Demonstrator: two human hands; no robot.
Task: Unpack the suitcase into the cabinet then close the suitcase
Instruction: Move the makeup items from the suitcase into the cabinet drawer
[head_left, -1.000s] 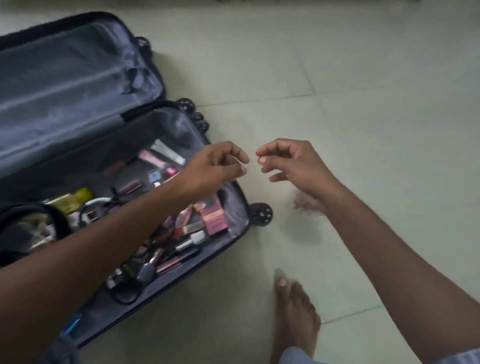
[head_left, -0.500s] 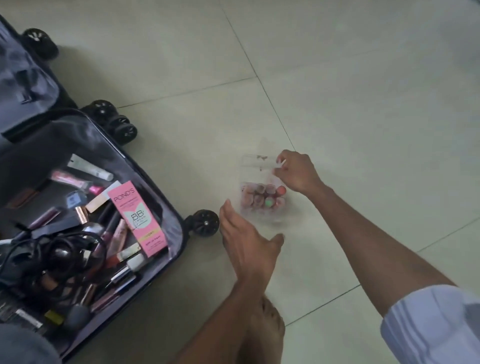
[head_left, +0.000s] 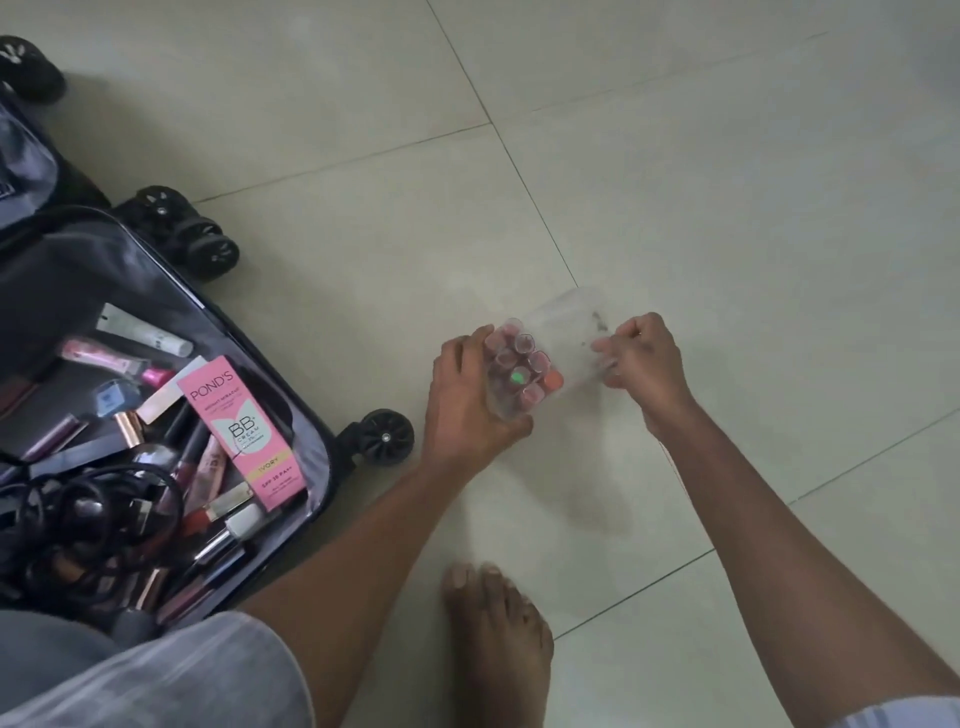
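Both hands grip clear box (head_left: 524, 364) | lid possibly ajar

Bare forearms, one bare foot (head_left: 498, 639) — pale grey striped clothing (head_left: 156, 675).

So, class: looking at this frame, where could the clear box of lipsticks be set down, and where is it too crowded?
Bare floor tiles lie beyond both hands, and between the suitcase wheels and the clear box. The open suitcase is crowded: Pond's carton, tubes and tangled cables. A bare foot occupies the near tile.
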